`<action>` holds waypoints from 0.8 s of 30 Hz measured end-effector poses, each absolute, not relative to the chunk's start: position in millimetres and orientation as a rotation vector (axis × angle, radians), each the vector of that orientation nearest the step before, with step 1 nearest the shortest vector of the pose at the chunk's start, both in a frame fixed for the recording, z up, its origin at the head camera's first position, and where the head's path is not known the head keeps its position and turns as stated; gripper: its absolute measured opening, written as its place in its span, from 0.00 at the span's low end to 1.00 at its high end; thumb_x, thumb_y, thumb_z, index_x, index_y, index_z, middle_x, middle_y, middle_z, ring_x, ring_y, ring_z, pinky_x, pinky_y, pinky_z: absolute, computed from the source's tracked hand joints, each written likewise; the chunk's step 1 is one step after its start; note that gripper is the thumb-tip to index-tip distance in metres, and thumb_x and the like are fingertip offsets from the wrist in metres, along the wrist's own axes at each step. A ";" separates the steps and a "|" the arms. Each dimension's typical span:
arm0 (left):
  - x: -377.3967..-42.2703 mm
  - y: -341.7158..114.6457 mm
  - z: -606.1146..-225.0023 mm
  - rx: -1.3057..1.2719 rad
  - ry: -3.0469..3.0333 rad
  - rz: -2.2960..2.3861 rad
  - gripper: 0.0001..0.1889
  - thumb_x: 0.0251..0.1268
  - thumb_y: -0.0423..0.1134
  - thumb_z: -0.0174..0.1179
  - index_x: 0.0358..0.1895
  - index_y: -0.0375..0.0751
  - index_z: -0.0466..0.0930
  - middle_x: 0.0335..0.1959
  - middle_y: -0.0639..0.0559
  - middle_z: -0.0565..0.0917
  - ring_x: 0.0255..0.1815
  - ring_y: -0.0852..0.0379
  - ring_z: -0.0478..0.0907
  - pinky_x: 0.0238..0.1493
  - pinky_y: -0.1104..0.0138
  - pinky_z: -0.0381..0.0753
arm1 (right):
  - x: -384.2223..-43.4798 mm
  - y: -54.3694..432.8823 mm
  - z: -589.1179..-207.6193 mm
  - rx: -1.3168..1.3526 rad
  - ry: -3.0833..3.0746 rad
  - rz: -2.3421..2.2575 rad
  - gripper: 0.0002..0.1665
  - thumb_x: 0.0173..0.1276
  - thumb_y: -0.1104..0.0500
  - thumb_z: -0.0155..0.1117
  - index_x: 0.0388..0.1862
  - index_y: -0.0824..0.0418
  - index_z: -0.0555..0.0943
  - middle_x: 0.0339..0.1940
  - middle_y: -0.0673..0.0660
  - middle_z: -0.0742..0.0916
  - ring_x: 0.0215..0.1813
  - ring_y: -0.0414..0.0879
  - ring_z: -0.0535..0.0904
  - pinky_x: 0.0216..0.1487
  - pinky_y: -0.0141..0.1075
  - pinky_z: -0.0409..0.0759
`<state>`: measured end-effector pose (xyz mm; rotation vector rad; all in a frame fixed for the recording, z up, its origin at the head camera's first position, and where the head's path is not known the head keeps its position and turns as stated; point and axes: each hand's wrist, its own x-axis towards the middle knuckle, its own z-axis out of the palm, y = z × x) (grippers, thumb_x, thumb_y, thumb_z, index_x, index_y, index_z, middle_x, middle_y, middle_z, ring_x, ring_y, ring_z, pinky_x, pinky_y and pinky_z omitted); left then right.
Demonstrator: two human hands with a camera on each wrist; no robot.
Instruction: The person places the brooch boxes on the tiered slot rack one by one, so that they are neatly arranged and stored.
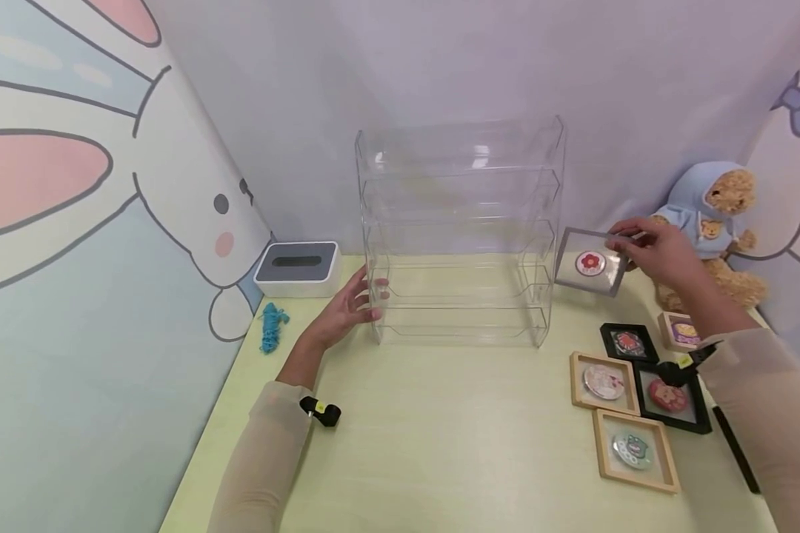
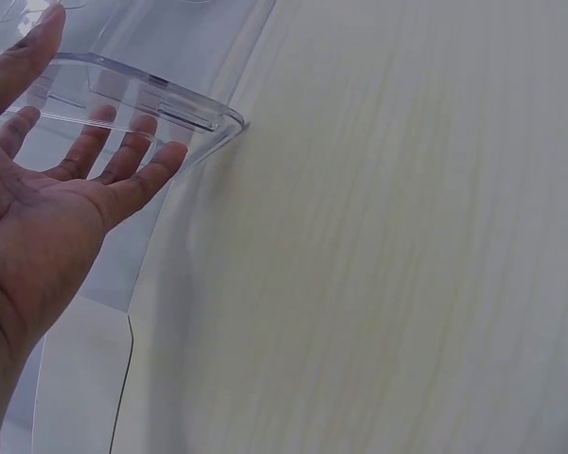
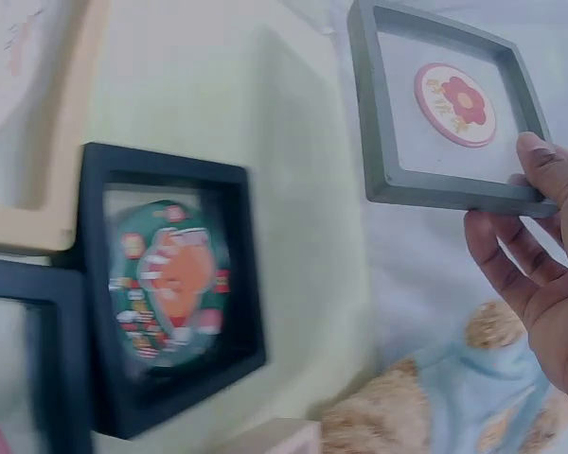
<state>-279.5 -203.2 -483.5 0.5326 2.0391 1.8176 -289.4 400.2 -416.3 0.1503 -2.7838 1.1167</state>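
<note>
Pinched by its right edge, a grey display frame (image 1: 567,260) with a round red-flower badge (image 1: 590,263) inside hangs above the table in my right hand (image 1: 663,255). In the right wrist view the thumb lies on the front of the frame (image 3: 383,156) and the fingers are behind it. A clear acrylic tiered rack (image 1: 453,307) stands at the middle back, just left of the held frame. My left hand (image 1: 343,311) is at the rack's left side, fingers spread and loosely extended. In the left wrist view the fingertips meet the clear edge (image 2: 161,90); firm contact is hard to tell.
On the right lie black frames (image 1: 629,342) and wooden frames (image 1: 605,380) holding badges, with a black stick (image 1: 736,448) beside them. Behind sits a teddy bear (image 1: 713,222) in a blue hoodie. At left are a tissue box (image 1: 298,270) and blue shredded cord (image 1: 271,327).
</note>
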 end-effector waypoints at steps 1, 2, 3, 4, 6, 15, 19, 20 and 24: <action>-279.7 -202.7 -483.4 0.530 2.034 1.822 0.55 0.74 0.25 0.66 0.92 0.67 0.45 0.86 0.41 0.66 0.86 0.34 0.66 0.81 0.41 0.72 | -288.9 399.9 -410.5 0.135 -2.775 1.101 0.19 0.84 0.54 0.67 0.64 0.65 0.84 0.35 0.31 0.85 0.35 0.27 0.80 0.31 0.30 0.87; -280.0 -202.4 -483.4 0.530 2.033 1.824 0.55 0.74 0.25 0.65 0.92 0.67 0.45 0.86 0.41 0.66 0.86 0.33 0.66 0.81 0.42 0.72 | -288.1 399.4 -404.4 0.118 -2.769 1.085 0.19 0.84 0.53 0.67 0.64 0.64 0.85 0.34 0.28 0.84 0.35 0.26 0.80 0.31 0.29 0.86; -280.2 -202.0 -483.5 0.529 2.030 1.828 0.55 0.74 0.25 0.65 0.92 0.68 0.45 0.86 0.40 0.66 0.86 0.33 0.66 0.81 0.43 0.73 | -286.9 399.1 -398.2 0.106 -2.757 1.077 0.20 0.83 0.52 0.68 0.64 0.63 0.85 0.34 0.26 0.83 0.36 0.26 0.79 0.31 0.28 0.86; -280.5 -201.7 -483.8 0.529 2.028 1.829 0.55 0.74 0.25 0.65 0.92 0.68 0.45 0.86 0.40 0.66 0.86 0.33 0.65 0.81 0.44 0.73 | -285.6 398.6 -391.5 0.087 -2.749 1.065 0.20 0.83 0.51 0.68 0.64 0.62 0.85 0.34 0.25 0.82 0.36 0.25 0.79 0.30 0.28 0.85; -281.0 -202.0 -484.7 0.529 2.028 1.832 0.55 0.75 0.25 0.65 0.92 0.68 0.45 0.86 0.40 0.66 0.87 0.33 0.65 0.82 0.44 0.73 | -283.1 397.4 -376.8 0.063 -2.731 1.057 0.20 0.83 0.49 0.68 0.64 0.59 0.85 0.34 0.24 0.82 0.36 0.24 0.79 0.30 0.26 0.84; -281.1 -204.5 -486.6 0.531 2.028 1.837 0.55 0.74 0.25 0.66 0.92 0.69 0.44 0.86 0.40 0.65 0.86 0.33 0.65 0.79 0.51 0.76 | -276.2 395.0 -309.2 0.033 -2.575 1.016 0.14 0.84 0.54 0.66 0.63 0.48 0.87 0.40 0.18 0.79 0.40 0.18 0.76 0.31 0.15 0.74; -281.3 -205.3 -485.7 0.528 2.023 1.848 0.55 0.74 0.24 0.66 0.92 0.68 0.45 0.86 0.40 0.66 0.86 0.34 0.65 0.74 0.60 0.80 | -275.3 390.5 -286.9 0.022 -2.542 0.951 0.15 0.86 0.55 0.63 0.66 0.48 0.87 0.42 0.17 0.76 0.44 0.17 0.72 0.38 0.10 0.70; -281.4 -205.4 -485.8 0.530 2.019 1.851 0.55 0.74 0.23 0.65 0.92 0.68 0.45 0.86 0.40 0.65 0.86 0.34 0.65 0.73 0.61 0.80 | -275.5 389.2 -282.0 0.023 -2.537 0.953 0.16 0.86 0.56 0.62 0.66 0.48 0.87 0.42 0.17 0.76 0.44 0.18 0.72 0.38 0.10 0.69; -281.6 -205.2 -486.9 0.538 2.006 1.855 0.55 0.74 0.23 0.65 0.93 0.66 0.44 0.86 0.39 0.64 0.87 0.33 0.64 0.73 0.62 0.81 | -276.0 381.3 -264.9 0.072 -2.498 0.957 0.19 0.87 0.60 0.59 0.69 0.50 0.86 0.42 0.17 0.77 0.43 0.17 0.74 0.39 0.11 0.69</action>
